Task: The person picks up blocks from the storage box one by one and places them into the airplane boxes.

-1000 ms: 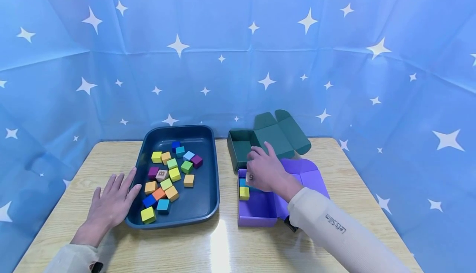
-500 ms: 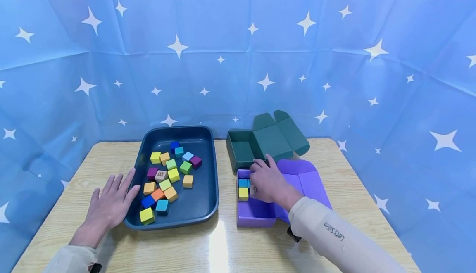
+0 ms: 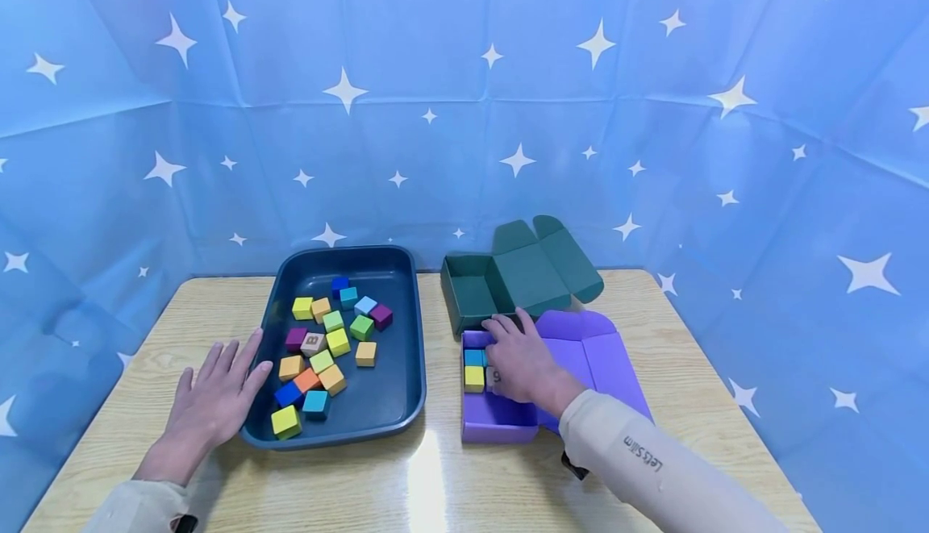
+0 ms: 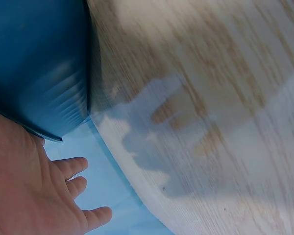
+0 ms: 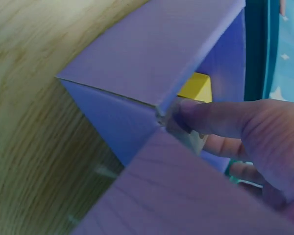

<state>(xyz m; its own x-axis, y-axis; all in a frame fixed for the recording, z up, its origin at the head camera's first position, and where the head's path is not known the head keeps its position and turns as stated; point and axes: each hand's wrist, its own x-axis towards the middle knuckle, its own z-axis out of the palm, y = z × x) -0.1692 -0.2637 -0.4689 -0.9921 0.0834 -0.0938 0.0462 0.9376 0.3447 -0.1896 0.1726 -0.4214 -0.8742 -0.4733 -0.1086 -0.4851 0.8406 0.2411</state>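
My right hand (image 3: 522, 362) reaches down into the purple box (image 3: 501, 434) and pinches a plain wooden block (image 3: 493, 379) marked with a 6 or 9. That block sits beside a yellow block (image 3: 474, 380), with a blue block (image 3: 475, 357) behind the yellow one. In the right wrist view the thumb (image 5: 213, 117) presses the wooden block inside the box wall; the fingertips are partly hidden. Fingers straight and spread, my left hand (image 3: 214, 400) touches the left rim of the dark blue tray (image 3: 392, 396). Several coloured blocks and a wooden block (image 3: 314, 344) marked B lie in the tray.
Behind the purple box stands a green box (image 3: 468, 295), its lid (image 3: 533, 267) folded back to the right. The purple lid (image 3: 602, 364) also lies folded out rightward, under my right forearm. A star-patterned blue curtain (image 3: 406, 114) surrounds the wooden table (image 3: 377, 485).
My right hand has lowered and shifted slightly toward me with the wooden block, bringing it down beside the yellow block in the purple box. The left hand stays at the tray's rim.
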